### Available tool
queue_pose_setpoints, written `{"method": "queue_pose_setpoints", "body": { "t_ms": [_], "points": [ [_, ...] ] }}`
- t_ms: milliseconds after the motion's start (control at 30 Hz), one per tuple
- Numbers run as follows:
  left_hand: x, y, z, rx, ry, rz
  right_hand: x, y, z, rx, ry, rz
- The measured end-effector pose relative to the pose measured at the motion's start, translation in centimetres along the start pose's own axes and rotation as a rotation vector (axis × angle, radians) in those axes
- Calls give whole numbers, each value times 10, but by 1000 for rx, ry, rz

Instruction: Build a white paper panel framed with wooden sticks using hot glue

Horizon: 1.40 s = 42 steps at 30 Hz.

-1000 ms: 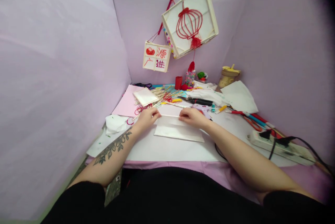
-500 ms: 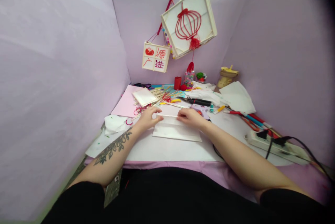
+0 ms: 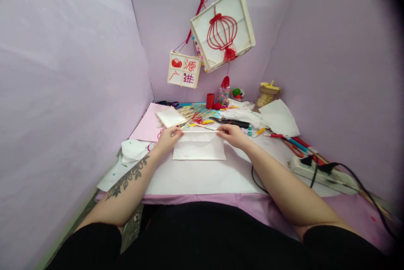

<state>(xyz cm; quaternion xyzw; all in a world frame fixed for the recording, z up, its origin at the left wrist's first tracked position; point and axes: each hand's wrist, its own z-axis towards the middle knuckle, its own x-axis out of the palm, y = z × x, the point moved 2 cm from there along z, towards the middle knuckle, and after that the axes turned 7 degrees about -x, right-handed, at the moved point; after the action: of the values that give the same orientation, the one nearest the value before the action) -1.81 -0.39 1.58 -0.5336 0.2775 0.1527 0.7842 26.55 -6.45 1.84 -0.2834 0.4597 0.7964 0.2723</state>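
While pinched, thin stick [image 3: 200,131] — white, level

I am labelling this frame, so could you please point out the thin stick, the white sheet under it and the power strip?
stick [image 3: 200,131], head view, middle of its length.
white sheet [image 3: 198,151], head view, centre of its face.
power strip [image 3: 318,173], head view, top of its body.

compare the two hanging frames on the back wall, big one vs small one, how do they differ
The big frame hangs tilted like a diamond; the small frame hangs nearly square, lower and to the left. The big frame shows one red lantern drawing on a single panel; the small frame is split into four panes, with red characters in at least three. Both have pale wooden edges, white panels and red decoration, and both hang in front of the lilac wall.
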Motion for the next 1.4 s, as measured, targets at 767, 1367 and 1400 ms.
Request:
{"method": "queue_pose_setpoints", "body": {
  "t_ms": [767, 1367, 1400],
  "points": [
    [3, 6, -2, 22, -20, -76, 7, -6, 0, -39, -142, 52],
    [3, 8, -1, 37, -16, -73, 4, -8, -1, -18, -100, 88],
    [4, 8, -1, 35, -17, -72, 5, -10, -1, 8, -79, 118]
  ]
}}
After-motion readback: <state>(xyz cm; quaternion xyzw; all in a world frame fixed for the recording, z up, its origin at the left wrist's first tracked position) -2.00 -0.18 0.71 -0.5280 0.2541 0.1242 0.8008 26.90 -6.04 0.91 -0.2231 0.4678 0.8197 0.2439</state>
